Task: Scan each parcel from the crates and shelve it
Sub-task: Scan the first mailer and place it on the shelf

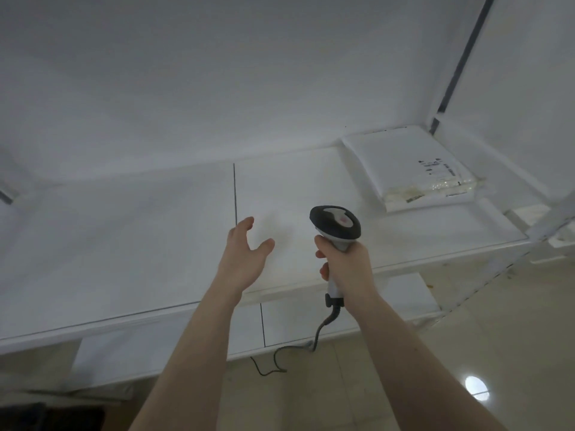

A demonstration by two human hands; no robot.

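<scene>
Right hand [348,262] is gripping a scanner [336,225]; left hand [245,253] is hovering open. The shelved parcel [413,169] looks soft, light; best pinched by an edge.

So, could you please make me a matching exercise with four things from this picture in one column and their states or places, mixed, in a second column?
Column one:
1. left hand
2. right hand
3. white parcel
4. scanner cable

Column two:
A. lies flat at the right end of the shelf
B. hangs down below the handle
C. open, holds nothing
D. grips the scanner

Pairs: 1-C, 2-D, 3-A, 4-B
</scene>
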